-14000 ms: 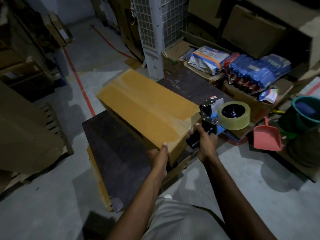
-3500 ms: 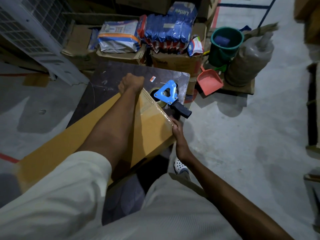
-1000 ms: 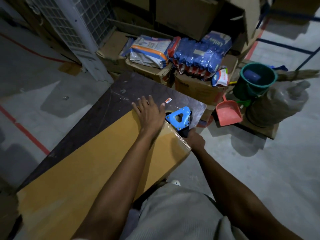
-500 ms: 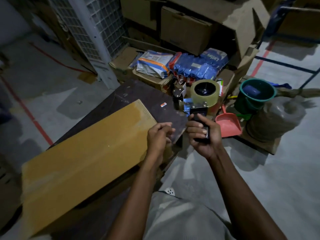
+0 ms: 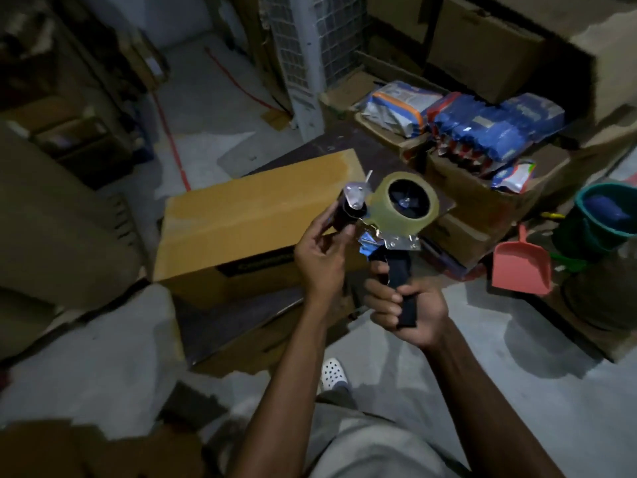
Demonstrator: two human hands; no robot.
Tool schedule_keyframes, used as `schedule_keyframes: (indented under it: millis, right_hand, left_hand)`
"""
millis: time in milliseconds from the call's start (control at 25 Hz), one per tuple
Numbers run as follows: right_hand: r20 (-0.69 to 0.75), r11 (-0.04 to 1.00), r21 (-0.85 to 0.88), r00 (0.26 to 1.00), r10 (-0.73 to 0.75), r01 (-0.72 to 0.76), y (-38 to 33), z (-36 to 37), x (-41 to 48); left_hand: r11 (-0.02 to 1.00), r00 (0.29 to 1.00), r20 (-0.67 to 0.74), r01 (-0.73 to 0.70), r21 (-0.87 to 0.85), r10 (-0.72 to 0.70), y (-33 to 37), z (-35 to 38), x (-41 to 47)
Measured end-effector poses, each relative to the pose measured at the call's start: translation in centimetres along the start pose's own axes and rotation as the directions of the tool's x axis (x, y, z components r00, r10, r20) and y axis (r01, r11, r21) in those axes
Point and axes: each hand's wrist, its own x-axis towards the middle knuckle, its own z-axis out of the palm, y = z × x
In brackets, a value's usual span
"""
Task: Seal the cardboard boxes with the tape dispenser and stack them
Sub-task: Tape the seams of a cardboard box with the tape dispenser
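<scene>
The right hand [image 5: 406, 308] is clamped around the black handle of the metal tape dispenser with a tan tape roll [image 5: 405, 207], and its black front roller is pinched by the left hand [image 5: 320, 260]. The dispenser is held above the near right corner of the closed brown cardboard box [image 5: 248, 219], which is laid on the dark surface [image 5: 234, 322]. A red plastic dustpan [image 5: 520, 267] is seen right of the box.
</scene>
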Motion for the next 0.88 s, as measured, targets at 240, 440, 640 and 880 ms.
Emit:
schedule_keyframes:
  millis: [240,440,640,880]
  right_hand:
    - [-0.052,0.944,-0.226,0.971,0.233,-0.239,3.3,1.3,3.1]
    - [-0.096,0.896,-0.261,0.933,0.346,-0.359,6.7,2.3,6.1]
    - [-0.179,0.847,-0.368,0.923,0.341,-0.384,10.8,3.3,9.7]
    - [-0.206,0.803,-0.483,0.937,0.283,-0.348,14.5,5.2,18.3]
  left_hand:
    - [0.987,0.983,-0.169,0.043,-0.157,-0.07,1.6,-9.0,-2.2]
    - [0.839,0.955,0.048,0.28,-0.466,-0.292,1.6,-17.3,-3.9]
    - [0.694,0.9,0.02,0.35,-0.629,-0.435,1.6,-22.7,-3.0]
    - [0.489,0.867,0.098,0.365,-0.793,-0.489,-0.8,-30.9,1.8]
